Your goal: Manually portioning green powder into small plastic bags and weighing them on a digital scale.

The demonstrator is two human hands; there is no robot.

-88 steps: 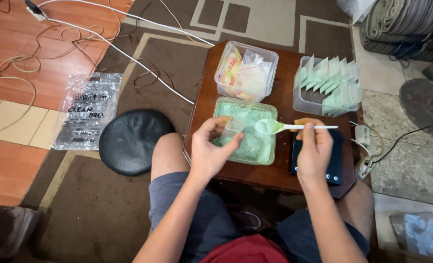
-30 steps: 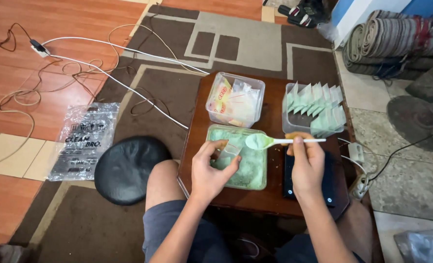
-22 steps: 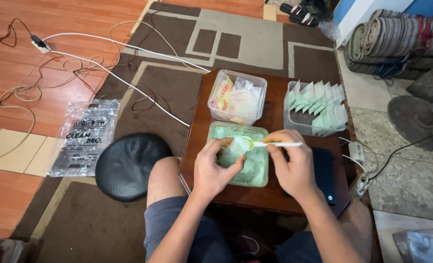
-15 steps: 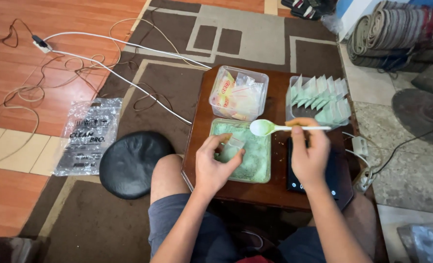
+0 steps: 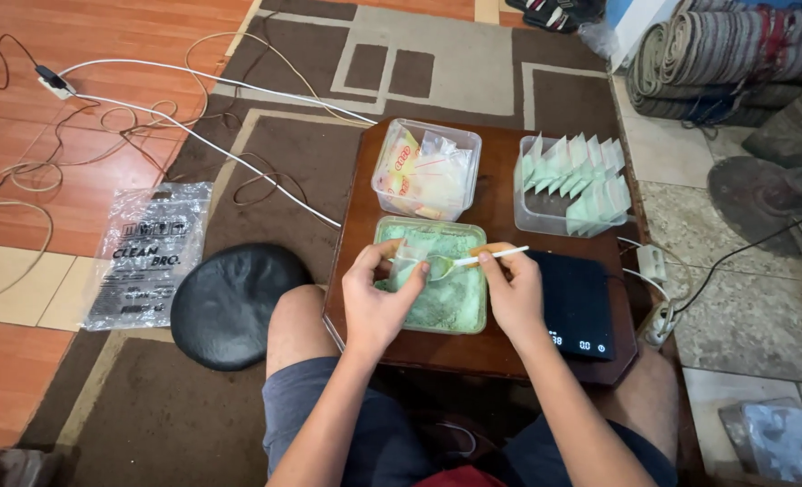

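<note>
- The left hand (image 5: pixel 376 302) pinches a small clear plastic sachet (image 5: pixel 408 262) over the tub of green powder (image 5: pixel 437 302).
- The right hand (image 5: pixel 512 293) grips a white plastic spoon (image 5: pixel 473 261), its bowl at the sachet's mouth.
- A black digital scale (image 5: pixel 577 307) sits just right of the tub on the brown wooden table (image 5: pixel 356 271).
- Behind stand a clear tub of empty sachets (image 5: pixel 426 169) and a clear tub of filled green sachets (image 5: pixel 571 185).

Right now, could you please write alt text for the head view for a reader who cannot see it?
Left hand holds a small clear bag over a tub of green powder while the right hand tips a spoon into it. A scale sits beside, on a low table.
</note>
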